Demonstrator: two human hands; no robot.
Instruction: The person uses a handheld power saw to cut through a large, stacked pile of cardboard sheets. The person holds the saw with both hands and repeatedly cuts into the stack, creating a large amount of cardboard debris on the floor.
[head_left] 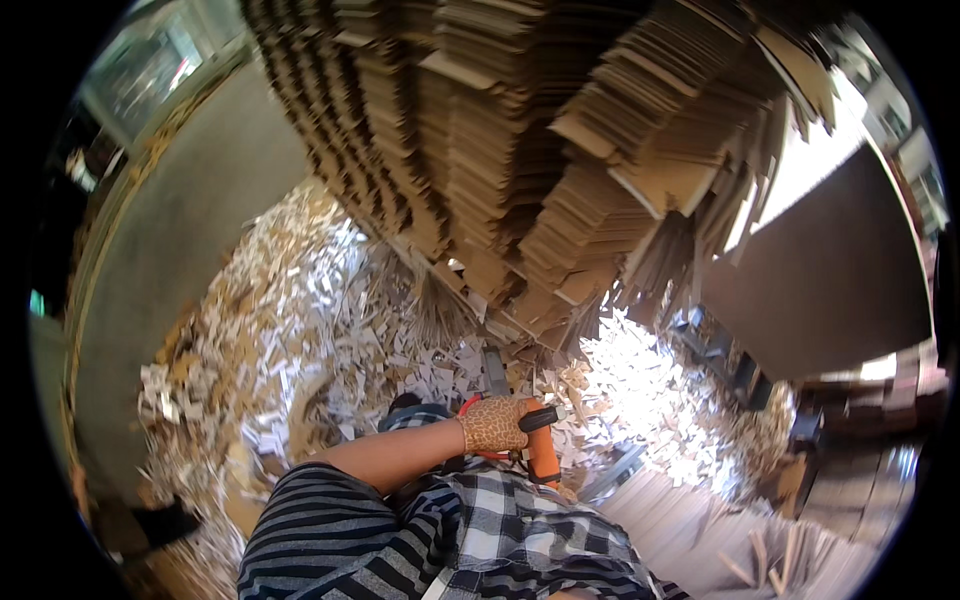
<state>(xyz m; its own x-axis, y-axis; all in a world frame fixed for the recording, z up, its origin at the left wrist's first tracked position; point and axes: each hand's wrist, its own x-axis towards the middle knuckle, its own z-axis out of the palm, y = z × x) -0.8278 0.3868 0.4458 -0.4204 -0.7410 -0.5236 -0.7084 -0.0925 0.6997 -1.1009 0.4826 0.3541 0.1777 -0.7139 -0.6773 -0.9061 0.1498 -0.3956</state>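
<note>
Tool handle point(543, 452) inside gloved grip point(493, 424)

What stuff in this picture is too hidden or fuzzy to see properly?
Head view:
- Right hand: not in view; it lies outside the picture or behind the body.
- Tool: only its orange and black handle shows; the gloved left hand covers part, and its working end is lost among the cardboard stacks.
- Floor under the paper scraps: buried.
- Scraps at right: washed out by glare.
</note>
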